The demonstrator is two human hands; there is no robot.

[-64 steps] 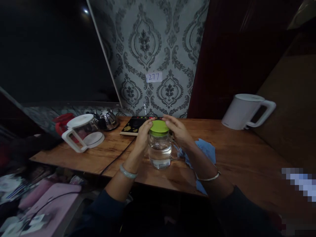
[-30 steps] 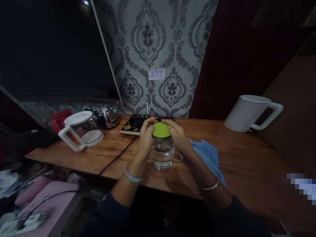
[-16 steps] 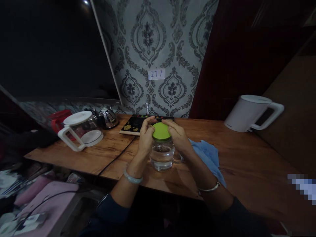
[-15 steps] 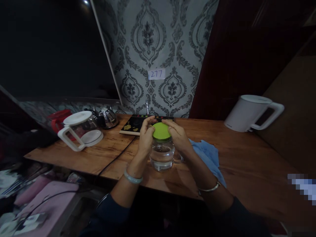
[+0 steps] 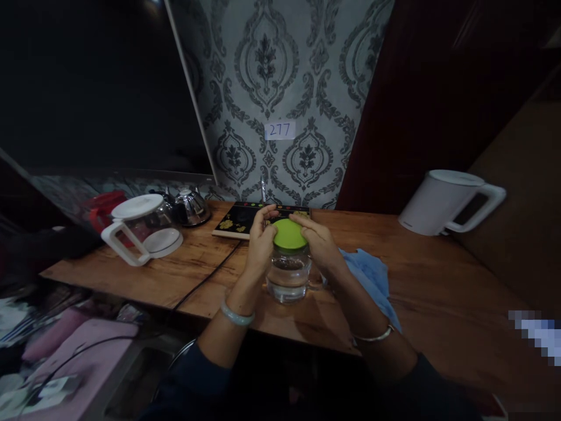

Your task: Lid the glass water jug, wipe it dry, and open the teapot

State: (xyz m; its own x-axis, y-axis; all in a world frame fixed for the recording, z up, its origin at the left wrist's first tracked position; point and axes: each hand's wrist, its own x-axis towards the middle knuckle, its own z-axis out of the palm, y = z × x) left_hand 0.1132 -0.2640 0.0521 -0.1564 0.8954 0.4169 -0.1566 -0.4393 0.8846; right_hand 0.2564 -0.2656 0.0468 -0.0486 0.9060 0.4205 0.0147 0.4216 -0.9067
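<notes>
A clear glass jug (image 5: 288,286) stands upright on the wooden table in front of me, with a handle on its right side. On its top is a round green lid (image 5: 290,234). My left hand (image 5: 262,240) grips the lid's left edge, thumb at the near side and fingers curled beyond the far rim. From the right, my right hand (image 5: 319,240) holds the opposite edge, its fingers reaching along the far side. How the lid sits in the jug's mouth is partly hidden by the hands.
Behind the jug lies a black induction cooker (image 5: 239,220) with a cable (image 5: 208,278). A blue cloth (image 5: 366,272) is beside my right forearm. A white-lidded glass pitcher (image 5: 144,228), a red jug (image 5: 105,207) and a metal kettle (image 5: 191,207) stand left; a white kettle (image 5: 442,202) stands right.
The view has shifted very slightly. Both hands keep their hold on the green lid, which sits a touch further right; the jug stays in place.
</notes>
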